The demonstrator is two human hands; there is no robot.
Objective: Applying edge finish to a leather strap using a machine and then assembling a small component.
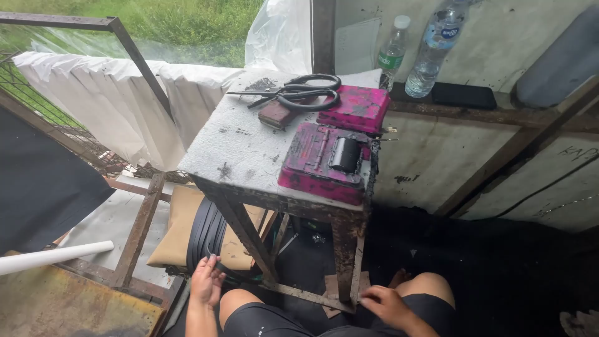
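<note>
My left hand (pixel 207 282) is low beside my left knee, grip pinched on the end of the black straps (pixel 206 234), fingers curled round the loop. The straps hang in a bundle under the surface (pixel 240 150), lying against a tan cushion (pixel 178 228). My right hand (pixel 385 304) sits over my right knee by the surface's front leg, fingers together near a cardboard scrap (pixel 334 288); I can't tell if the grip holds it. Up top: a pink stamp box (pixel 315 165) with a black roller (pixel 345 154) at the front right, a second pink box (pixel 354 108) behind it, black scissors (pixel 298 92) at the back. Two clear bottles (pixel 430 53) and a dark phone (pixel 464 95) stand on the ledge to the right. White cloth (pixel 93 93) drapes the rail on the left.
</note>
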